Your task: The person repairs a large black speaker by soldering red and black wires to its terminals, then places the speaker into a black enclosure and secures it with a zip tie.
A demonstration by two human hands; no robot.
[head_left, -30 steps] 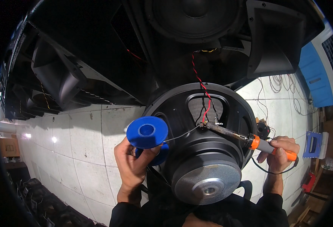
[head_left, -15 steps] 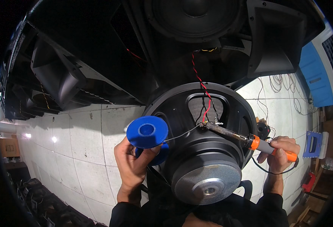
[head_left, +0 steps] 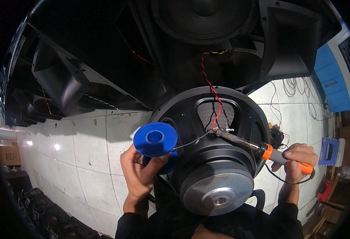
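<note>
My left hand (head_left: 140,173) grips a blue spool of solder (head_left: 144,147) from below, left of a large black speaker driver (head_left: 238,157). A strand of solder wire (head_left: 193,142) runs from the spool to the driver's terminal (head_left: 213,130). My right hand (head_left: 296,162) is closed around the grey and orange handle of a soldering iron (head_left: 277,155). Its tip reaches that same terminal, where it meets the solder's end. A twisted red and black wire pair (head_left: 211,85) comes down to the terminal. The driver lies with its round metal magnet (head_left: 211,195) toward me.
Black speaker cabinets with a mounted driver (head_left: 203,20) and horns (head_left: 290,44) stand beyond. A blue box (head_left: 334,77) and a blue and white stool (head_left: 329,151) are on the right. Loose cables (head_left: 296,87) lie on the tiled floor (head_left: 91,151). Several black parts (head_left: 47,211) sit lower left.
My right hand has shifted very slightly to the right on the handle. The spool has edged a little to the right; iron tip and solder remain at the terminal.
</note>
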